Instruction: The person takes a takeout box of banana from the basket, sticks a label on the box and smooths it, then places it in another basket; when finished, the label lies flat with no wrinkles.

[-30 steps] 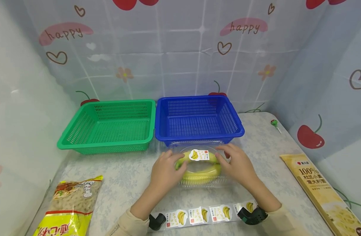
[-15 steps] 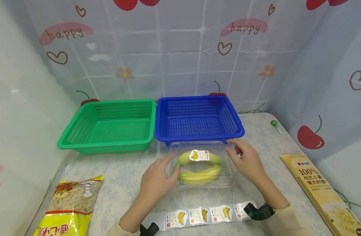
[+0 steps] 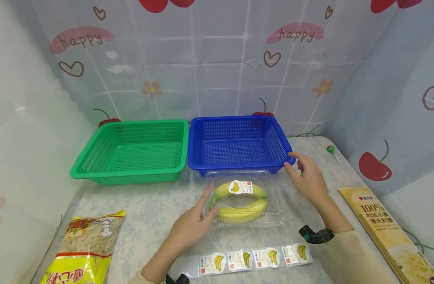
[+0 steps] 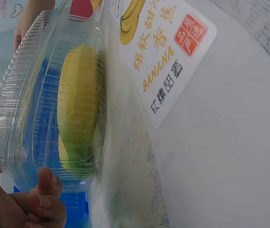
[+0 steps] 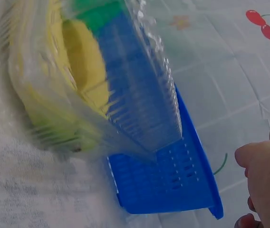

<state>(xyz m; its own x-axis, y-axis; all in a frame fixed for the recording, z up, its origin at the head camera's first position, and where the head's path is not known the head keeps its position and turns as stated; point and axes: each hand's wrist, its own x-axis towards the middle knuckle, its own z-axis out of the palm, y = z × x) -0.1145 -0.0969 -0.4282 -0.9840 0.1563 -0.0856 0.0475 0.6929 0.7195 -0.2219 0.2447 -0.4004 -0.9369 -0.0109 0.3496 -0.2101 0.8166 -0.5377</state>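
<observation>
A clear plastic clamshell box with bananas inside lies shut on the table, with a banana label on its lid. By the box's left side is my left hand, index finger and thumb extended; whether they touch the plastic I cannot tell. My right hand hovers off the box's right side, by the near right corner of the blue basket, thumb and index finger apart and holding nothing. In front of the box lies a strip of banana stickers.
A green basket stands left of the blue one. The pasta bag lies at the front left, and a long yellow pasta pack along the right edge. A lollipop is at the back right. Patterned curtain encloses the table.
Both hands have come away from over the box lid. The left has drawn back to the left and towards me, the right has moved right and up. The box has stayed put.
</observation>
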